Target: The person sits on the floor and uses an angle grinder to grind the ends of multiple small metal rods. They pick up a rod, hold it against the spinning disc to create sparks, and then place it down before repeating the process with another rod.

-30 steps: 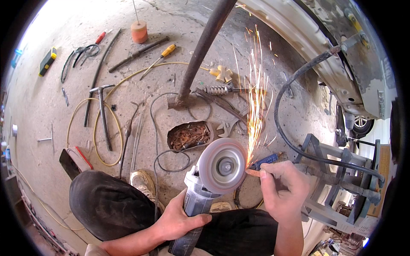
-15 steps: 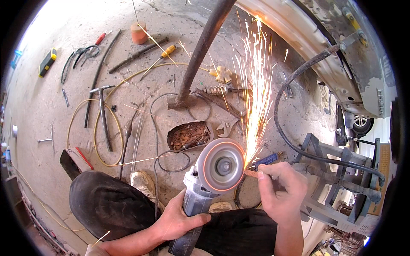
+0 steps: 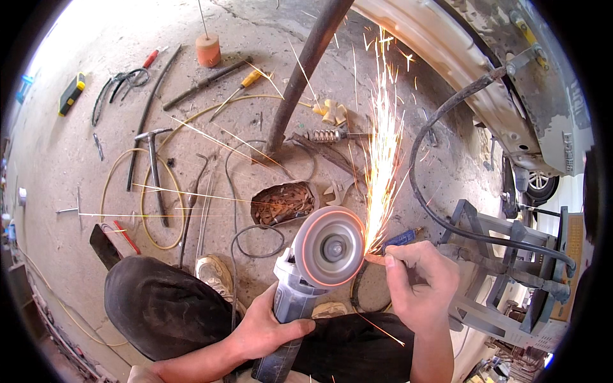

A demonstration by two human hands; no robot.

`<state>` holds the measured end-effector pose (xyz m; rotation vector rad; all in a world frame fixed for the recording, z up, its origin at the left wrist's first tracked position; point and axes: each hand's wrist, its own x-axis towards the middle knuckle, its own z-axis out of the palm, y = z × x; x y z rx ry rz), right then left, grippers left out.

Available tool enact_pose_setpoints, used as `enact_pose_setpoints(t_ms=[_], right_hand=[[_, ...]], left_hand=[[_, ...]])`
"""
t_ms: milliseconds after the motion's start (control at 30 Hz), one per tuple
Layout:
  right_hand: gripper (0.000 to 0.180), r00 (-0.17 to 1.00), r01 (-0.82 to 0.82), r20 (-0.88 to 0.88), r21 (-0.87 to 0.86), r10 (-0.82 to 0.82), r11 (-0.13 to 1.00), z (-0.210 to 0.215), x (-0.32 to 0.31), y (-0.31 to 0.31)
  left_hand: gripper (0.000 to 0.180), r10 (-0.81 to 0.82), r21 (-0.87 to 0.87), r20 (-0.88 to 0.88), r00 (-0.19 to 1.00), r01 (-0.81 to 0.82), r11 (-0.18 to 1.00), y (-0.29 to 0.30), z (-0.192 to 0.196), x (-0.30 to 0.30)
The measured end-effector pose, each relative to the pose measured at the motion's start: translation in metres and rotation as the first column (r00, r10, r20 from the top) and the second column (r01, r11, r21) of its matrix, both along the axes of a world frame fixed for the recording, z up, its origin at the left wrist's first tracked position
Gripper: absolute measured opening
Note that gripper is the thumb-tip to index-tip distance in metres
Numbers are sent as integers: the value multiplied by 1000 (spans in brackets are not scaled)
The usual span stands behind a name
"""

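My left hand (image 3: 267, 329) is wrapped round the grey body of an angle grinder (image 3: 299, 299), whose round disc (image 3: 332, 247) faces up and looks blurred, as if spinning. Between thumb and fingers, my right hand (image 3: 424, 281) pinches a small rusty metal piece (image 3: 375, 259). Its tip meets the disc's right edge, and a bright stream of sparks (image 3: 383, 153) shoots away from there toward the far side. Just beyond the grinder lies a cut-open container (image 3: 284, 203) full of small rusty pieces. An adjustable wrench (image 3: 338, 191) rests beside it.
A thick metal pipe (image 3: 305, 76) slants up from the floor. At left lie a hammer (image 3: 152, 172), a yellow hose (image 3: 105, 191) and a screwdriver (image 3: 246, 83). A grey metal frame (image 3: 485, 255) with a black hose (image 3: 418, 153) stands right, below a white vehicle body (image 3: 440, 57).
Both hands, the grinder and the metal piece stay nearly in place. The spark stream has changed shape, with more stray sparks flying left across the floor.
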<state>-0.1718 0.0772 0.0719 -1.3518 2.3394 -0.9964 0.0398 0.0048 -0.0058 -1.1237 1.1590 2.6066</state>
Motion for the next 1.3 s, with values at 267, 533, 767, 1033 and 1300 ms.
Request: enact_pose_setpoints(t_ms=[267,533,767,1033,1300], right_hand=[[8,999,24,22,4,-24,1000,-1,-1,2],[11,908,277,347,-70,-237,958,3,-1,10],[22,556,339,807,0,-200,941,-10,-12,26],[18,292,342,946,30,-137,939,-18,-11,29],[17,515,316,836,22,-191,948,-21,-7,24]], left_hand=[[66,-3,-7,-1,1000,3,1000,1,-2,0],[67,1,2,4,1000,-1,1000,-3,5,-2],[65,30,-3,34,999,-30,1000,-6,12,-4],[64,25,-4,21,999,-25,1000,-3,5,-2],[64,32,13,-5,999,-32,999,-2,3,-1]])
